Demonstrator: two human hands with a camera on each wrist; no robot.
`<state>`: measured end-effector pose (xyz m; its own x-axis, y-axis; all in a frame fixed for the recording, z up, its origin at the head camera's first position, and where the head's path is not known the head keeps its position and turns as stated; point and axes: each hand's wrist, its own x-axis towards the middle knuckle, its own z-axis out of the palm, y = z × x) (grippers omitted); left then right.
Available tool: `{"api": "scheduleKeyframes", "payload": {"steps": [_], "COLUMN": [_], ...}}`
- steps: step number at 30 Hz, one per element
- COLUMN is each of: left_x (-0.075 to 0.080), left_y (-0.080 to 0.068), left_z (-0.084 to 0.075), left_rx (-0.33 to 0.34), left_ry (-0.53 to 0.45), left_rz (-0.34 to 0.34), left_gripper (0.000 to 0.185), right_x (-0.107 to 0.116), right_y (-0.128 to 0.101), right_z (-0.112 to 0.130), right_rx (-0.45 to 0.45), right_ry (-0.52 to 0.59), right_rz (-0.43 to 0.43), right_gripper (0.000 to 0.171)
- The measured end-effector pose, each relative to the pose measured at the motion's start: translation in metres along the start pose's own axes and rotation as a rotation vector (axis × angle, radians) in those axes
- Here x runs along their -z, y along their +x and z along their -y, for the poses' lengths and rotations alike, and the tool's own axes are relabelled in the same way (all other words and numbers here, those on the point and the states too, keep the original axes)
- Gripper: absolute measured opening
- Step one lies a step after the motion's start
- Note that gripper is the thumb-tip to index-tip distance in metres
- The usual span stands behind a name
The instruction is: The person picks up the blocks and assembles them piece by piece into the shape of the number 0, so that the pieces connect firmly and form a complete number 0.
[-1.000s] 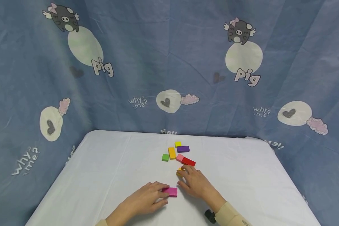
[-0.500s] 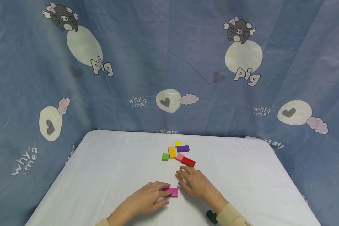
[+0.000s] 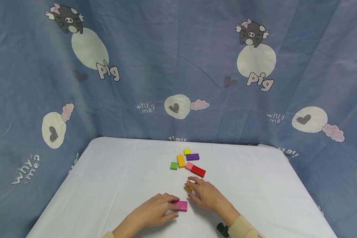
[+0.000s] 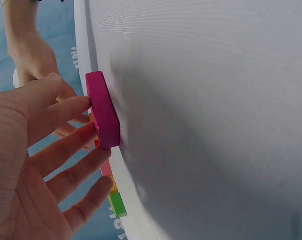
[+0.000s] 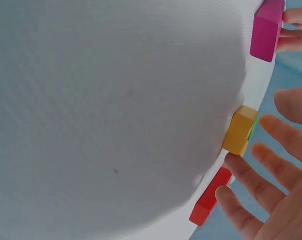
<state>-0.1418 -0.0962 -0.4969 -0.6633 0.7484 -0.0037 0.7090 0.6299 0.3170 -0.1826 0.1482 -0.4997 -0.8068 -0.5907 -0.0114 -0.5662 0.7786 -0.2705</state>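
On white table (image 3: pixel 113 185) — left hand (image 3: pixel 154 211) touches magenta block (image 3: pixel 180 205)

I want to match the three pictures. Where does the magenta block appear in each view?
Head: the magenta block lies near the bottom centre, with the left hand touching it.
Left wrist: the block is left of centre, with fingers against it.
Right wrist: the block is in the top right corner.
Shared landmark: the white tablecloth.
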Motion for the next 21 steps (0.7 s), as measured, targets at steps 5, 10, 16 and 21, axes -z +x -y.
{"api": "scheduleKeyframes", "payload": {"steps": [5, 10, 16, 21], "left_x": [0.0001, -0.0009, -0.0024, -0.0014], "left_y": [0.0011, 0.0006, 0.0001, -0.0004], "left_z": [-0.0015, -0.003, -0.0045, -0.0055], "left_rx": [0.016, 0.004, -0.033, -0.046], "left_ry": [-0.023, -0.037, -0.021, -0.027], "left_rz": [0.015, 0.017, -0.004, 0.001], "left_gripper": [0.032, 0.029, 0.027, 0.026], "right_x": [0.0004, 0.0007, 0.0003, -0.0005], "right_y": [-0.0019, -0.0033, -0.0035, -0.0053], "right_z": [0.0003, 0.0007, -0.0007, -0.003], "right_rx": [0.001, 0.005, 0.027, 0.038], "right_ry": [-0.005, -0.006, 0.015, 0.031], "right_rz": [0.008, 0.002, -0.027, -0.062], "right_gripper": [0.041, 0.039, 0.033, 0.031]}}
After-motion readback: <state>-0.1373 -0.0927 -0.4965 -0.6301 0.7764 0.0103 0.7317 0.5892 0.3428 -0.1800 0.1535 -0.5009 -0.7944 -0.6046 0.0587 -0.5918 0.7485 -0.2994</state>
